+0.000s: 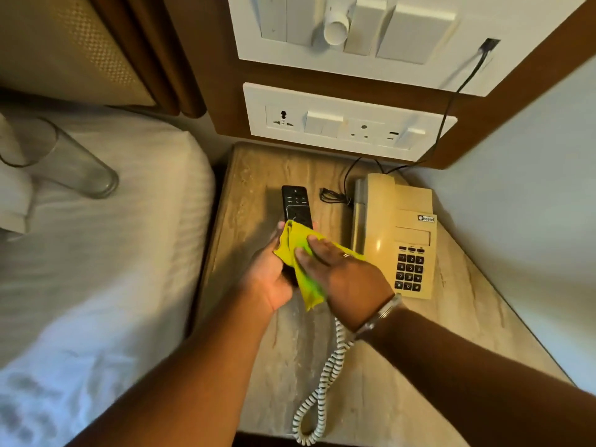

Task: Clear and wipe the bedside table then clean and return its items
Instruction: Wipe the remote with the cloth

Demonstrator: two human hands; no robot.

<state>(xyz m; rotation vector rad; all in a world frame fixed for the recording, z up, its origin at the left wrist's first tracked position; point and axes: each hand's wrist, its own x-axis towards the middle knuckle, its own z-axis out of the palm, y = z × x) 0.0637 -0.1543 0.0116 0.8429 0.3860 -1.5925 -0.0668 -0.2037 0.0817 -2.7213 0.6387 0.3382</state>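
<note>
I've got the slim black remote control (295,204) gripped in my left hand (271,282) at the centre of the frame, fingers curled round its lower half, held just above the beige marble-patterned bedside surface (371,382). My right hand (348,272) lies flat, fingers straight, pressing the yellow-green cleaning cloth (303,253) onto the remote's lower end. By my reading I'm in the cleaning stage: the remote is being wiped before it goes down. The cream push-button telephone (400,233) sits right of centre on the surface, its coiled white cord (322,388) trailing to the lower edge, so it looks returned already. The clear drinking glass (64,159) lies tipped on the white bed (113,253) at upper left, so it remains to be wiped and put back. Whether the surface itself was wiped I can't tell
</note>
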